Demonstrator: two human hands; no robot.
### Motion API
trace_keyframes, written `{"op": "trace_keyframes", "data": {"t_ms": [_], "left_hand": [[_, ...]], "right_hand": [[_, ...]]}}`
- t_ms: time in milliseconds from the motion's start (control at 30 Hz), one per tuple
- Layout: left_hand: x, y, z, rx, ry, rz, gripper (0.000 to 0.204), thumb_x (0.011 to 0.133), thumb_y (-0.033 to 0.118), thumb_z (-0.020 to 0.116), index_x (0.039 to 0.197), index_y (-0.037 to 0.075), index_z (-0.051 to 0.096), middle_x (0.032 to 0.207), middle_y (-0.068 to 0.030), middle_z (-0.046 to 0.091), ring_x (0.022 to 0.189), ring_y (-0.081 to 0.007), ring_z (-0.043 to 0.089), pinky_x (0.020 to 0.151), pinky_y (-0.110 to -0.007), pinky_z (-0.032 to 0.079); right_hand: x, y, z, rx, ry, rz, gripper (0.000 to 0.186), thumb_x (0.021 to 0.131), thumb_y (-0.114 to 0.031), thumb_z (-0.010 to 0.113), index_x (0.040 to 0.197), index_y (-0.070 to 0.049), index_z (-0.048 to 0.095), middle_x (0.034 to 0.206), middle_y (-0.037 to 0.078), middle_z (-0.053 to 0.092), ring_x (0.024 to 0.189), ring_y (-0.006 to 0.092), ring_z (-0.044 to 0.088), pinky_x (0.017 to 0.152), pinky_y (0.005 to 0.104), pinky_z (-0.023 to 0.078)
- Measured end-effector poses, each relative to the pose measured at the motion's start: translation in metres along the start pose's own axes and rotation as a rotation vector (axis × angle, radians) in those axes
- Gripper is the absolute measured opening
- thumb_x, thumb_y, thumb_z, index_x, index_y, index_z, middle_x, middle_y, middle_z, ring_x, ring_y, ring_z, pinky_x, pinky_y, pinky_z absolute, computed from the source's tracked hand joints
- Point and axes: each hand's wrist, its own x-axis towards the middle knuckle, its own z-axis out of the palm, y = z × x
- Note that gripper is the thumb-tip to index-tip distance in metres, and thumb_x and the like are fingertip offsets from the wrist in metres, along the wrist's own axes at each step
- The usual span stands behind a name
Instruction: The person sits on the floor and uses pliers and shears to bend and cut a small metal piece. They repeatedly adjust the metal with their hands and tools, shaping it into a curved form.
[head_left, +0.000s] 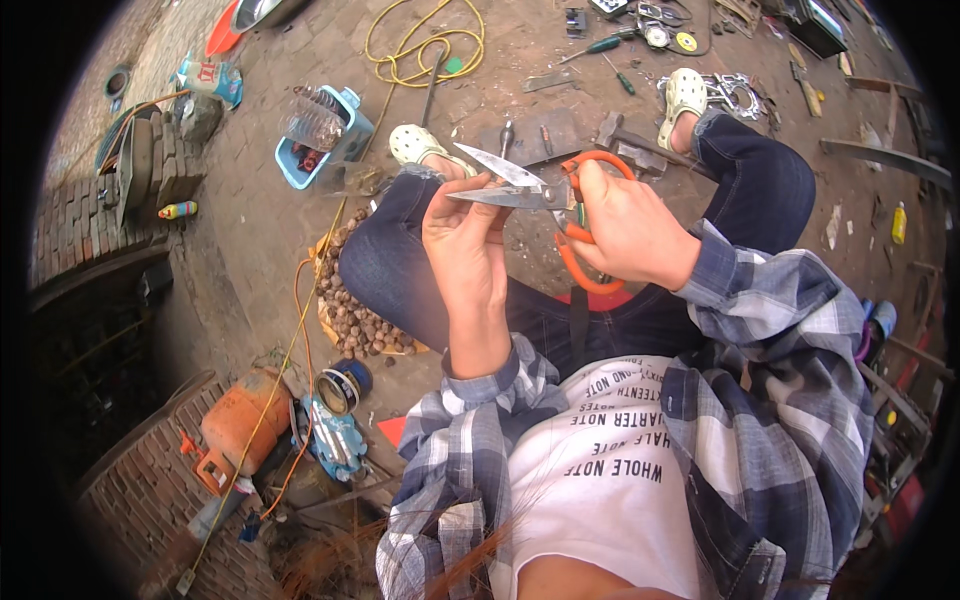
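Note:
In front of my lap is a pair of scissors (545,197) with orange handles, its two metal blades spread apart and pointing left. My right hand (635,225) is closed around the handles; one orange loop hangs below the fingers. My left hand (465,240) is raised at the blades, thumb and fingers pinched on the lower blade near its tip. Whether anything small is also between those fingers is hidden. Beyond the scissors, a hammer (640,142) lies on the ground beside a dark flat metal plate (560,145).
Brown walnut-like balls (365,325) are heaped left of my knee. A blue basket (293,165) holds a clear plastic container. A coiled yellow hose (425,45), screwdrivers (592,50) and metal parts (735,95) lie farther out. An orange gas cylinder (245,420) is at lower left.

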Motion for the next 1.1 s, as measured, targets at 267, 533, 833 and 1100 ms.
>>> {"op": "trace_keyframes", "data": {"t_ms": [267,533,833,1100], "left_hand": [[0.005,-0.009,-0.004,-0.047,0.030,-0.053,0.017,0.085,-0.002,0.063,0.101,0.003,0.063,0.099,-0.0080,0.066,0.091,-0.0167,0.065,0.082,-0.029,0.055],[0.007,-0.009,0.005,-0.110,0.076,-0.053,0.018,0.086,-0.001,0.062,0.104,0.002,0.062,0.101,-0.0084,0.066,0.092,-0.0152,0.064,0.082,-0.025,0.055],[0.000,-0.004,0.010,-0.078,0.098,0.034,0.017,0.084,-0.003,0.063,0.100,0.003,0.063,0.097,-0.0072,0.066,0.089,-0.0161,0.064,0.082,-0.029,0.055],[-0.001,-0.004,0.018,-0.096,0.121,0.057,0.014,0.083,-0.004,0.065,0.093,0.005,0.063,0.095,-0.0070,0.066,0.090,-0.0161,0.064,0.083,-0.030,0.055]], "right_hand": [[0.000,0.012,0.007,0.093,-0.084,0.032,0.046,0.076,-0.018,0.067,0.104,0.004,0.038,0.079,0.024,0.058,0.075,0.0432,0.058,0.063,0.0455,0.046],[0.004,0.001,0.003,0.469,-0.148,0.189,0.051,0.080,-0.028,0.070,0.108,0.000,0.039,0.084,0.017,0.052,0.079,0.0343,0.054,0.071,0.0404,0.044],[0.002,-0.006,-0.002,0.154,0.109,0.031,0.057,0.074,-0.031,0.075,0.109,0.003,0.044,0.098,0.021,0.055,0.092,0.0383,0.056,0.077,0.0419,0.046],[0.004,-0.006,0.000,0.137,0.137,0.020,0.060,0.075,-0.032,0.074,0.111,0.004,0.044,0.099,0.022,0.056,0.092,0.0390,0.057,0.077,0.0424,0.047]]}}
